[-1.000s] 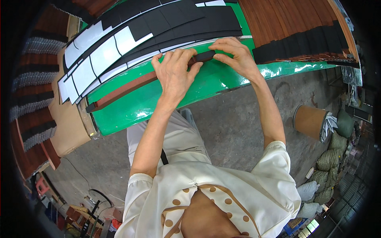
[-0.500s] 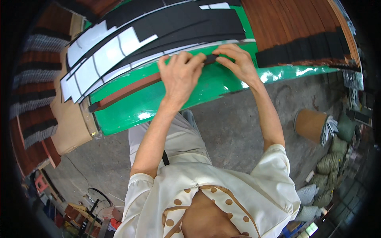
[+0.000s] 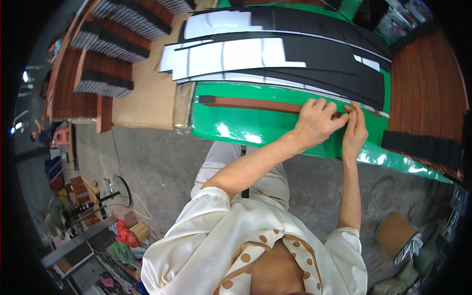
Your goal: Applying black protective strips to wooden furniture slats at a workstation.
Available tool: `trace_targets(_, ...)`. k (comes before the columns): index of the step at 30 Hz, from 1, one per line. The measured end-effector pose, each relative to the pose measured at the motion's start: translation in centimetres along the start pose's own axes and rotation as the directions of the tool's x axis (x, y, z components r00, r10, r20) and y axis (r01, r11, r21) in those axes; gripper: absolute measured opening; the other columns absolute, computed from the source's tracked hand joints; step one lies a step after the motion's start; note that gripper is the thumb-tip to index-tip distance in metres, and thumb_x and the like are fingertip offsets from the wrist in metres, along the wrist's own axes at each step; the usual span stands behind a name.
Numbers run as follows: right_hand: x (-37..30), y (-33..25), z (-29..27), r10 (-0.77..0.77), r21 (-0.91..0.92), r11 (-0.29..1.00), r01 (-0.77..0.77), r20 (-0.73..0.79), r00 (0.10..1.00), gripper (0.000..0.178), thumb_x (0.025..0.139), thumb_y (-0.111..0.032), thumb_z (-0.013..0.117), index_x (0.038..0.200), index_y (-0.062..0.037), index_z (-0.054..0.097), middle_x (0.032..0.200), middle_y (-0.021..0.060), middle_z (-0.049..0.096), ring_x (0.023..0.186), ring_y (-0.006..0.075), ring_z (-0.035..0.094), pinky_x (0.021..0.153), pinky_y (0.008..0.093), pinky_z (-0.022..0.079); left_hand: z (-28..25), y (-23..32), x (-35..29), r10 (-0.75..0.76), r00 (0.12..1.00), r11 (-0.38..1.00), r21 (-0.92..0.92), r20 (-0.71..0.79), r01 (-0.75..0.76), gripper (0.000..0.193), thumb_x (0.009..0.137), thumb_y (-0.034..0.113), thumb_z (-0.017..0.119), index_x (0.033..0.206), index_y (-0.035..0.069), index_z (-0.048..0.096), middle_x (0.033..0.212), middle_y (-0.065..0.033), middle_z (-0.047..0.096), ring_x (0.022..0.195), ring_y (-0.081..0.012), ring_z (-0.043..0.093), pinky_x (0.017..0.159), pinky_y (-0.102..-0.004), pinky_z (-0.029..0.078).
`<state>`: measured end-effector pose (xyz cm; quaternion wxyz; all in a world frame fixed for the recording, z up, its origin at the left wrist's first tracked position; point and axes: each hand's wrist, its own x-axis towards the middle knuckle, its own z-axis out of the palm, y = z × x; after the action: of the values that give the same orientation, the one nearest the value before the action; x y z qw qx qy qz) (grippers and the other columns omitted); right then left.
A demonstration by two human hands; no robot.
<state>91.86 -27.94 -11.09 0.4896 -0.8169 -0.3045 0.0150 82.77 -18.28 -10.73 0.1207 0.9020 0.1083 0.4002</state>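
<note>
A long, narrow brown strip (image 3: pixel 255 103) with a wood-like face lies across the green tabletop (image 3: pixel 221 120). Its left tip has a black covering (image 3: pixel 206 100). My left hand (image 3: pixel 319 123) is closed over the strip toward its right part, thumb and fingers bent around it. Close beside it, my right hand (image 3: pixel 355 135) pinches at the strip's right end, fingers upright and pressed together. The hands hide that end. Just beyond the strip lie black sheets (image 3: pixel 334 81) with white backing (image 3: pixel 241 53) exposed on their left parts.
Brown boards (image 3: pixel 427 88) with black ends are stacked at the right of the table. More black-ended stacks (image 3: pixel 105 73) stand at the left by brown cardboard (image 3: pixel 147 98). A brown drum (image 3: pixel 396 233) stands on the concrete floor (image 3: pixel 157 162) at the lower right.
My view has turned, so the table and strip look more level and further right. My hands have come closer together, and the strip's black right end, seen before, is now covered.
</note>
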Motion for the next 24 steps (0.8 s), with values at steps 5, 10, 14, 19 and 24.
trace_targets(5,-0.2,0.0,-0.1,0.062,-0.104,0.992,-0.069,-0.069,0.996,0.03,0.091,-0.007,0.043,0.12,-0.0107,0.053,0.088,0.0081,0.067,0.075,0.0174,0.062,0.066,0.0315,0.048,-0.2,0.3,-0.3,0.055,0.998,0.998,-0.036,-0.022,-0.055,0.024,0.071,0.013,0.057,0.094,0.02,0.061,0.07,-0.0004,0.044,0.067,-0.0178,0.048,0.063,-0.0349,0.036)
trace_targets(10,-0.3,2.8,-1.0,0.056,0.145,0.988,-0.049,-0.044,0.997,0.03,0.096,-0.017,0.041,0.123,-0.0081,0.05,0.107,0.0101,0.062,0.094,0.0149,0.058,0.08,0.0289,0.044,-8.1,-1.2,-1.4,0.11,0.994,0.994,0.024,-0.022,-0.109,0.033,0.073,0.013,0.057,0.105,0.02,0.06,0.087,-0.0051,0.053,0.083,-0.0188,0.053,0.08,-0.0431,0.034)
trace_targets(14,-0.1,1.9,-1.6,-0.021,-0.056,0.998,0.018,-0.066,0.998,0.028,0.096,-0.02,0.043,0.115,-0.0047,0.056,0.106,0.009,0.061,0.088,0.0138,0.056,0.079,0.0273,0.044,-16.6,-7.2,-6.8,-0.305,0.925,0.932,0.128,-0.226,0.338,0.037,0.072,0.006,0.061,0.108,0.012,0.059,0.094,-0.0075,0.053,0.089,-0.0242,0.053,0.078,-0.0396,0.038)
trace_targets(19,0.1,1.7,-1.4,0.201,0.015,0.979,-0.201,0.024,0.979,0.026,0.095,-0.02,0.047,0.105,-0.001,0.06,0.095,0.0044,0.06,0.08,0.0109,0.053,0.073,0.0247,0.046,-20.6,-12.9,-10.5,-0.838,0.545,0.48,-0.431,0.032,0.764,0.031,0.089,0.02,0.05,0.11,-0.002,0.054,0.1,-0.0188,0.057,0.094,-0.0346,0.055,0.082,-0.0389,0.043)
trace_targets(24,-1.3,3.9,-2.6,0.164,0.234,0.959,-0.161,0.006,0.986,0.022,0.093,-0.012,0.048,0.109,0.0008,0.057,0.107,0.007,0.059,0.097,0.0126,0.055,0.082,0.0258,0.044,-19.5,-12.0,-10.6,-0.73,0.683,0.642,-0.363,-0.021,0.675,0.032,0.09,0.023,0.049,0.108,-0.004,0.053,0.101,-0.0197,0.057,0.092,-0.0321,0.057,0.081,-0.0367,0.044)
